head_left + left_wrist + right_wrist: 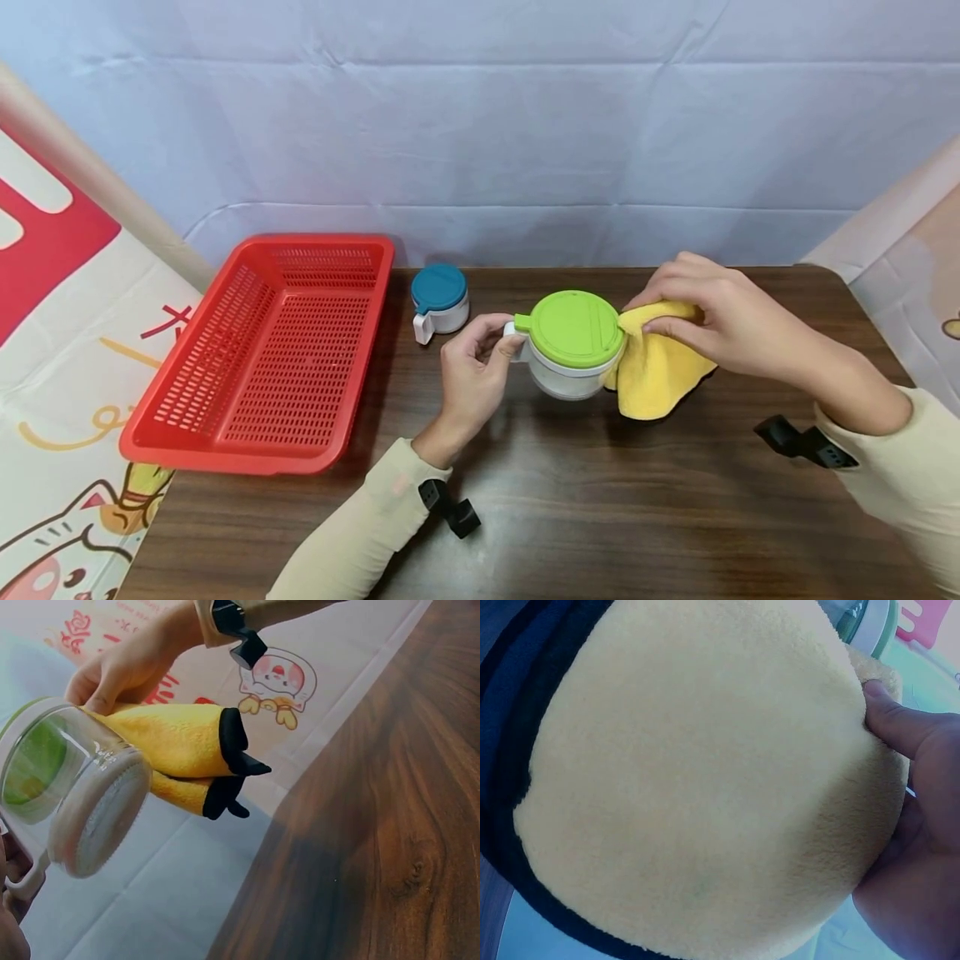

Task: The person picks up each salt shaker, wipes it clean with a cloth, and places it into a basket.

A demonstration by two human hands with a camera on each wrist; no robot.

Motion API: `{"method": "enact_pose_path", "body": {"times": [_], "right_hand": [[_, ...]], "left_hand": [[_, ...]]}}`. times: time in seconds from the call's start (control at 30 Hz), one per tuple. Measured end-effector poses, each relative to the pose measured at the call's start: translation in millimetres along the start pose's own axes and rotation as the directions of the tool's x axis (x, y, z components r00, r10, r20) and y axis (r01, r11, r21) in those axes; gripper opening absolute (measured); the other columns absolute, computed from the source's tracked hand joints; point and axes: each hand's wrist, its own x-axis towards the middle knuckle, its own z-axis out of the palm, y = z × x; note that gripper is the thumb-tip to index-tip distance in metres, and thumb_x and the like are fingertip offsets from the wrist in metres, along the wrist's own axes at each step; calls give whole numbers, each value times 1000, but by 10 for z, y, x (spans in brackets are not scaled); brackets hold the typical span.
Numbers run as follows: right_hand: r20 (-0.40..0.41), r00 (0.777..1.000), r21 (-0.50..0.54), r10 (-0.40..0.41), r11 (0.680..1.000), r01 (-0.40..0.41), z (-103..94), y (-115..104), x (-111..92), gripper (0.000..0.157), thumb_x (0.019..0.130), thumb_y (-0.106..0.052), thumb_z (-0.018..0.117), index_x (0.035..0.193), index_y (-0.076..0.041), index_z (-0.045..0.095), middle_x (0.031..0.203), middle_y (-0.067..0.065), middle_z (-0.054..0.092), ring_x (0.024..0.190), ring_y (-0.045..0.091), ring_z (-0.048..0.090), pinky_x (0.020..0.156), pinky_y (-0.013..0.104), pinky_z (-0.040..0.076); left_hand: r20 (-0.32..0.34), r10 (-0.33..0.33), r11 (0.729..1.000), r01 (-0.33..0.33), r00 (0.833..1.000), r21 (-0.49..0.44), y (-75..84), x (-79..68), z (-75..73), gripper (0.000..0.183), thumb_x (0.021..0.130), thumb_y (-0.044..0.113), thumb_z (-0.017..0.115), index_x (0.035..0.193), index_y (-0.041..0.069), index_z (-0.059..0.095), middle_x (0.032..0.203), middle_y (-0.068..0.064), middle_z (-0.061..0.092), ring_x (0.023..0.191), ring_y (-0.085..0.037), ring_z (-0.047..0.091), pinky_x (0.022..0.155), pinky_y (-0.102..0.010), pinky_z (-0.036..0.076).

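The green-lidded jar (573, 333) is up off the table (600, 508), right of the basket (292, 375), its handle (512, 330) pinched by the left hand (474, 371). Farther right, the right hand (712, 312) pinches a cloth (651, 383) touching the jar. Beyond, beside the basket, stands a blue-lidded jar (439, 288).

1 basket (292, 367). 2 jars: blue jar (452, 318) just R of basket, green jar (566, 379) farther R. 2 lids, 1 per jar: blue lid (438, 287), green lid (576, 329). 2 handles, 1 ea.: blue-jar handle (423, 328), green-jar handle (512, 329). 1 cloth (652, 375), well R of basket. 2 grips: L grip (472, 371) R of basket, R grip (720, 321) farther R. 2 sleeves: L sleeve (352, 525) nearer basket, R sleeve (907, 467) well R. 2 blk units, 1 per sleeve: L unit (448, 507), R unit (806, 443). 1 table (570, 508), under & R of basket.
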Motion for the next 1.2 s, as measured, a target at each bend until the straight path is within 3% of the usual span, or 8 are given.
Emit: {"method": "enact_pose_path", "body": {"times": [0.13, 0.27, 0.63, 1.2], "right_hand": [[-7, 1000, -31, 24, 999, -24, 10, 8, 26, 31, 80, 0, 83, 105, -18, 77, 98, -12, 68, 89, 5, 47, 71, 20, 37], [-19, 998, -67, 52, 996, -53, 22, 12, 61, 40, 73, 8, 84, 104, -17, 77, 96, -11, 68, 88, 5, 46, 70, 22, 36], [-57, 995, -80, 85, 993, -89, 75, 68, 169, 36, 74, 7, 86, 102, -15, 78, 94, -7, 69, 89, 9, 46, 69, 24, 35], [-33, 994, -78, 105, 991, -108, 144, 110, 355, 29, 80, 5, 82, 103, -12, 78, 94, -3, 67, 87, 13, 47, 67, 27, 35]], "left_hand": [[2, 3, 1000, -3, 1000, 1, 3, 2, -1, 17, 90, 1, 75, 105, -7, 70, 99, -18, 74, 81, -23, 71, 74, -28, 60], [4, 4, 1000, -4, 1000, 4, 5, 5, 2, 17, 90, 1, 76, 105, -6, 70, 98, -17, 74, 80, -21, 71, 73, -27, 59], [12, 23, 1000, -22, 1000, -14, 25, 5, 38, 16, 90, -1, 74, 104, -8, 69, 98, -19, 73, 82, -21, 71, 74, -28, 59], [6, 23, 1000, -23, 1000, -16, 32, -1, 42, 17, 90, -1, 75, 105, -7, 69, 98, -19, 73, 82, -24, 71, 73, -28, 59]]}}
